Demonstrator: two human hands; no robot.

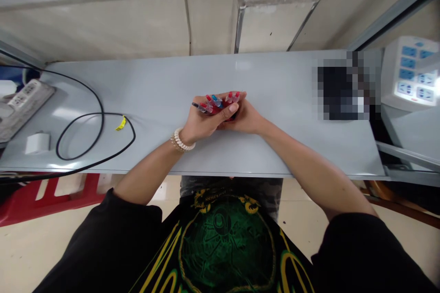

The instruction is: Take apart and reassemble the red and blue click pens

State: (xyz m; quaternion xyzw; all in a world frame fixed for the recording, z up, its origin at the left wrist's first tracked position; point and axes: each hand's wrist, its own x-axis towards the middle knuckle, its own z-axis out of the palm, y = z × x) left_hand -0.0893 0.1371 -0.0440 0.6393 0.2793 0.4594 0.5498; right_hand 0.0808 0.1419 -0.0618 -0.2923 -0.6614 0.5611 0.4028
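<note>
Several pens (216, 102) with red, blue and dark ends are bunched between my two hands over the middle of the grey table. My left hand (205, 121), with a beaded bracelet at the wrist, is closed on them, its thumb lying across the bunch. Around the other side of the same pens curls my right hand (248, 114). Their upper ends point up and to the left; the lower parts are hidden by my palms and fingers.
Looped black cable (99, 114) with a yellow tag (121, 123) lies at the left, near a white charger (37, 143) and a power strip (25, 100). A pixelated dark object (340, 94) is on the right, beside a white socket block (410, 73). The wall borders the table's back.
</note>
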